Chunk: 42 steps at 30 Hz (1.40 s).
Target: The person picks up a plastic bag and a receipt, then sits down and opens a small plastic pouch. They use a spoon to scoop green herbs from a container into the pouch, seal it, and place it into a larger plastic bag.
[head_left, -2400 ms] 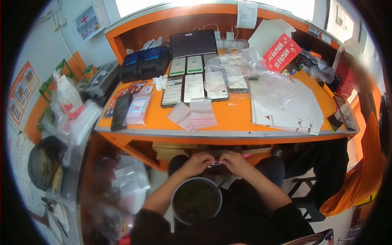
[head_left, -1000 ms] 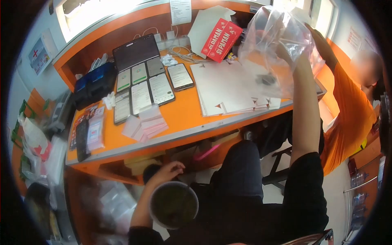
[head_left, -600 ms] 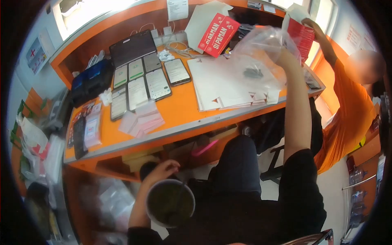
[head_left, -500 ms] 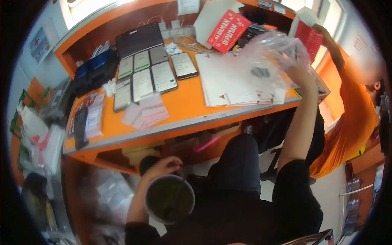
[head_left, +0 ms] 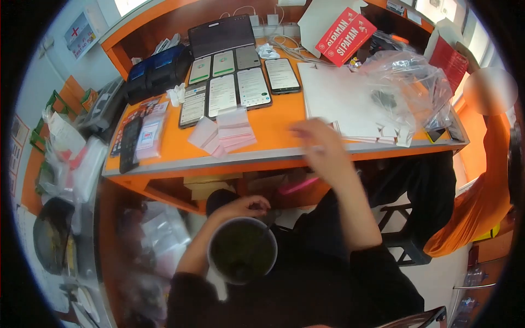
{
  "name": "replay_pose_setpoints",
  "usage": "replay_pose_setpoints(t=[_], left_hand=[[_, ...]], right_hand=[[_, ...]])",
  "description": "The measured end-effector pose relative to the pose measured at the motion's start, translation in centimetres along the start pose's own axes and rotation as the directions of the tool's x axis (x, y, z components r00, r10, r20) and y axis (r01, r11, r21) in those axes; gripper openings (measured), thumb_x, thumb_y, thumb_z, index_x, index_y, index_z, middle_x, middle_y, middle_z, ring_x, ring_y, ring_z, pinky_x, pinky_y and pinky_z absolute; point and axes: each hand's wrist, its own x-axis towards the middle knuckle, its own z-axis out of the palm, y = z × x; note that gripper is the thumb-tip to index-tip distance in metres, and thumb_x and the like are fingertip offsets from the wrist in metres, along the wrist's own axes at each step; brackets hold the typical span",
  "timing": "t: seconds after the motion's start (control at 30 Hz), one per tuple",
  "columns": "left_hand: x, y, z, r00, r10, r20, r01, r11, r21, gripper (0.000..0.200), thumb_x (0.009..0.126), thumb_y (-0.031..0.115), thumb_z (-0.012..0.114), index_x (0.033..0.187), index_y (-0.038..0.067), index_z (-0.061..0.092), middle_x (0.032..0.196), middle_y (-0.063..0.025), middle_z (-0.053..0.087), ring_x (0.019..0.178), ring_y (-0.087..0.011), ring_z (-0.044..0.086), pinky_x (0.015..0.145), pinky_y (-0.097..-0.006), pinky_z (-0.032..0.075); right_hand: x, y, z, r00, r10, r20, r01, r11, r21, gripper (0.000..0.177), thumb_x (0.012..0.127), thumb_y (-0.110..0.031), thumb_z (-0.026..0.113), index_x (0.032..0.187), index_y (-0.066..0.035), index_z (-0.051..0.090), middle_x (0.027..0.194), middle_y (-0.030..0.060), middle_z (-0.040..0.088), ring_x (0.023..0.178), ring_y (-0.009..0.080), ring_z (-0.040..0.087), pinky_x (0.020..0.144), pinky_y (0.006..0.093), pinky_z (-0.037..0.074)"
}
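Note:
A white-rimmed bowl [head_left: 213,257] with dark green contents sits in my lap, and a spoon [head_left: 257,252] leans inside it. My left forearm curves around the bowl's side. Just beyond the rim, my left hand [head_left: 249,206] has its fingers loosely curled, with a gap between thumb and fingers and nothing seen in it. My right hand [head_left: 322,145] is raised over the front edge of the orange desk [head_left: 279,126], its fingers smeared by motion. It is nearest to a stack of white sheets [head_left: 350,109] and some pinkish slips [head_left: 235,131].
Several phones [head_left: 222,94] lie in rows before a dark tablet [head_left: 221,38]. A clear plastic bag [head_left: 410,82] and a red-and-white box [head_left: 345,37] are at the right. A person in orange [head_left: 481,202] is beside the desk. A stool [head_left: 407,246] stands below.
My right hand has come back from the plastic bag, moving left and toward me. The view has shifted left. The person in orange has lowered the raised arm from the red box.

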Motion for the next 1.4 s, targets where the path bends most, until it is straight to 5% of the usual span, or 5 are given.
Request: replay_pose_setpoints(t=[0.33, 0.83, 1.0, 1.17, 1.4], left_hand=[[-2.3, -0.9, -0.1, 0.995, -0.003, -0.101, -0.002, 0.999, -0.050, 0.020, 0.090, 0.012, 0.056, 0.109, 0.006, 0.056, 0.096, -0.0033, 0.057, 0.095, -0.0119, 0.053, 0.085, -0.0262, 0.042], [-1.3, -1.1, -0.3, 0.999, 0.033, -0.043, -0.035, 0.999, -0.041, 0.021, 0.092, 0.016, 0.054, 0.109, 0.006, 0.055, 0.099, -0.0038, 0.058, 0.095, -0.0122, 0.053, 0.083, -0.0267, 0.043], [-2.2, -0.1, -0.1, 0.992, 0.024, -0.121, -0.029, 0.999, -0.042, 0.020, 0.091, 0.017, 0.055, 0.108, 0.006, 0.057, 0.098, -0.0038, 0.058, 0.095, -0.0125, 0.054, 0.084, -0.0268, 0.043], [-2.3, -0.5, -0.3, 0.983, 0.039, -0.178, -0.058, 0.993, -0.102, 0.020, 0.091, 0.019, 0.057, 0.105, 0.005, 0.059, 0.097, -0.0042, 0.058, 0.095, -0.0126, 0.054, 0.085, -0.0270, 0.042], [-0.5, 0.4, 0.1, 0.991, -0.021, -0.134, 0.033, 0.996, 0.084, 0.026, 0.089, 0.023, 0.059, 0.106, 0.004, 0.059, 0.098, -0.0072, 0.060, 0.097, -0.0146, 0.055, 0.087, -0.0279, 0.041]], right_hand=[[4.7, 2.5, 11.1, 0.947, 0.056, 0.316, -0.031, 0.996, -0.085, 0.016, 0.077, -0.003, 0.058, 0.093, -0.004, 0.055, 0.093, 0.0148, 0.053, 0.092, 0.0324, 0.056, 0.080, 0.0387, 0.046], [5.0, 2.8, 11.0, 0.987, 0.083, 0.140, -0.094, 0.992, 0.078, 0.007, 0.083, -0.006, 0.049, 0.085, -0.001, 0.054, 0.088, 0.0180, 0.053, 0.084, 0.0364, 0.054, 0.074, 0.0402, 0.045], [2.3, -0.5, 6.6, 0.950, -0.155, -0.272, 0.171, 0.985, 0.038, 0.011, 0.077, 0.002, 0.058, 0.087, -0.002, 0.056, 0.082, 0.0137, 0.055, 0.075, 0.0309, 0.055, 0.067, 0.0370, 0.045], [-9.7, 2.2, 6.7, 0.962, -0.224, -0.157, 0.240, 0.967, 0.087, 0.010, 0.077, 0.002, 0.061, 0.085, -0.004, 0.058, 0.086, 0.0131, 0.057, 0.081, 0.0302, 0.057, 0.072, 0.0357, 0.046], [-16.4, 6.0, 12.4, 0.970, 0.240, 0.044, -0.244, 0.943, 0.227, 0.011, 0.079, 0.002, 0.060, 0.089, -0.001, 0.058, 0.088, 0.0134, 0.056, 0.081, 0.0301, 0.058, 0.071, 0.0343, 0.048]])
